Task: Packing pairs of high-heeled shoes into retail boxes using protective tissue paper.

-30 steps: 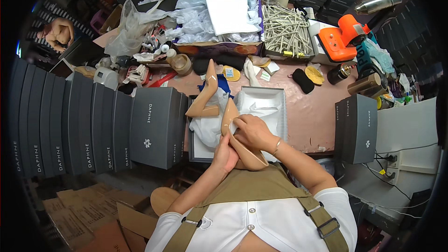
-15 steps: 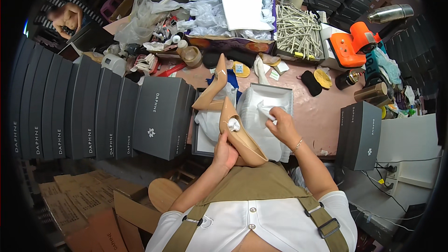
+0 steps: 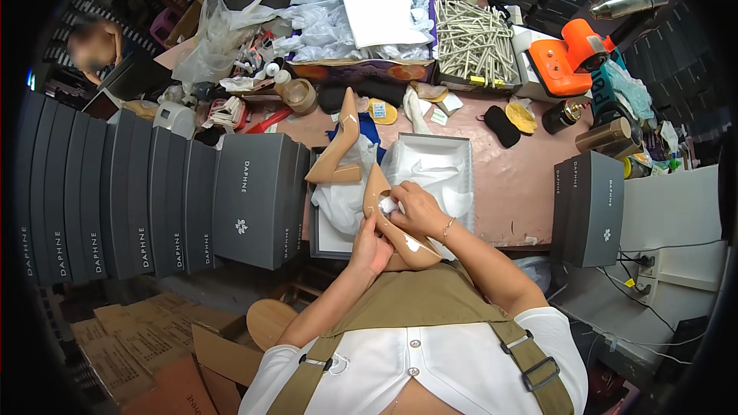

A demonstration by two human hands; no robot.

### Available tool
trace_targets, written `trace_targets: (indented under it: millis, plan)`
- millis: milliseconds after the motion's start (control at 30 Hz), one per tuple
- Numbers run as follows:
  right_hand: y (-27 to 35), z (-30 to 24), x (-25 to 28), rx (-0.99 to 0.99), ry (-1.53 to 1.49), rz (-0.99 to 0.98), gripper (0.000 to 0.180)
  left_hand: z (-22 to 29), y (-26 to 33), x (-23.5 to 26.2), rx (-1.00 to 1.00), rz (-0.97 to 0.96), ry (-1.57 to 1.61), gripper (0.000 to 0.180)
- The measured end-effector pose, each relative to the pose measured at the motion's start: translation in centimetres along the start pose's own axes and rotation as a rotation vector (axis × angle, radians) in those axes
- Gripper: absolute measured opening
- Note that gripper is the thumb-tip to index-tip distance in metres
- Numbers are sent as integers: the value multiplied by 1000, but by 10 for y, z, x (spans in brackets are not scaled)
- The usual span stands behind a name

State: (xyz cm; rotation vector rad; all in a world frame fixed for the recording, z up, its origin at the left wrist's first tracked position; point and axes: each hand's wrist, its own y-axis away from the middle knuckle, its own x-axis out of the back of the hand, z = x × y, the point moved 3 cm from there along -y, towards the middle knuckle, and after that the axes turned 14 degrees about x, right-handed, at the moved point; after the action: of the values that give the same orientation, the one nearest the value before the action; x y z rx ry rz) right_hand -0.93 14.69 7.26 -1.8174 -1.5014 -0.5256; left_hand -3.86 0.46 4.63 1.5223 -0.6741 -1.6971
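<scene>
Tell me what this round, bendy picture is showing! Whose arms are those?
The camera sits on a person's head and looks down, so the arms coming from the bottom belong to that person. The lens is very wide, which bends straight edges near the rim. The left hand holds a shiny beige high-heeled shoe. The right hand pushes a wad of white tissue paper into it. Behind the hands lies an open shoe box lined with white paper, and the matching shoe stands on its heel beside it. The pink table also has an orange tape dispenser and a tray of paper sticks. On the left stand rows of dark grey shoe boxes.
</scene>
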Motion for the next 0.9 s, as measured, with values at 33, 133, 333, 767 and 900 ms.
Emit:
trace_targets:
  millis: [33,133,333,767,900]
  plan:
    - [0,-1,0,13,-51,-32,26,-1,-2,2,-2,0,2,44]
    - [-5,-5,-6,44,-151,-120,25,-1,-8,11,18,-10,-6,47]
    - [22,35,32,-35,333,281,20,5,2,-2,78,-82,72,44]
    - [-12,-5,3,407,524,-343,8,13,8,-13,148,-206,-137,44]
    - [-3,1,0,371,431,-216,4,15,13,-12,163,-127,-44,45]
